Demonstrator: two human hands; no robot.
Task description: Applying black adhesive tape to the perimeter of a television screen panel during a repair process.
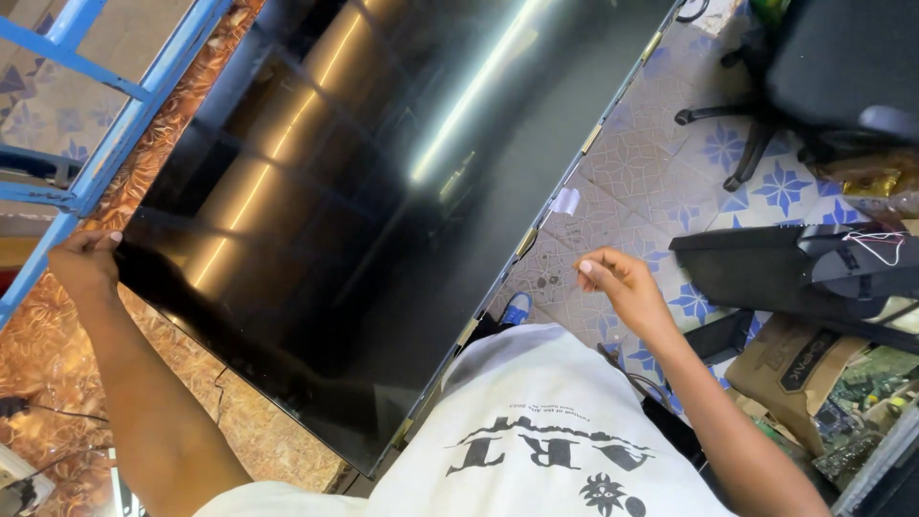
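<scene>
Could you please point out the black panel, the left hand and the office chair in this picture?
Panel (383, 220): head view, middle of its glossy face.
Left hand (86, 263): head view, back of the hand at the panel's corner.
Chair (838, 57): head view, on the dark seat.

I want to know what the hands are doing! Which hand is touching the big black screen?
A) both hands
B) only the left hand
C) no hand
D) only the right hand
B: the left hand grips the corner of the big black screen, while the right hand hangs in the air beside its edge, apart from it, above the tiled floor.
</scene>
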